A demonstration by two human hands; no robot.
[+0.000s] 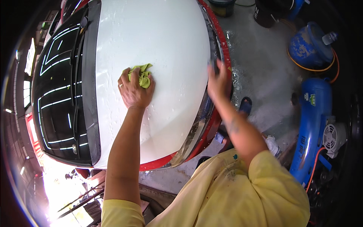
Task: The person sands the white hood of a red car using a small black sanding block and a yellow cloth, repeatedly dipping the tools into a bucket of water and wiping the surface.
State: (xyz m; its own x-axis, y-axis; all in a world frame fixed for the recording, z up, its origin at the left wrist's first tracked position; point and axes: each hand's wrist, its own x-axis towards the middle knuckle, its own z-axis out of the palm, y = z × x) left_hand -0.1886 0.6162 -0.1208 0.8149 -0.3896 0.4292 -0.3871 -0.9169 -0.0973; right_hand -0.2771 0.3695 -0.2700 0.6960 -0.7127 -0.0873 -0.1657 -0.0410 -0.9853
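Observation:
My left hand (136,90) is closed around a crumpled yellow-green cloth (143,76) and presses it on the white car hood (162,41). Water drops and streaks mark the hood's surface. Over the hood's front edge is my right hand (218,81), blurred, its thumb and fingers apart and nothing visible in them. Below that hand run the dark front trim and the red bumper (225,49). Whether the right hand touches the car, I cannot tell.
The black windshield (56,94) with its wipers lies to the left. At the right stand a blue air compressor tank (312,125) with an orange hose and a worn blue drum (308,45). A dark bucket (264,15) is farther back. The grey floor (261,75) looks wet.

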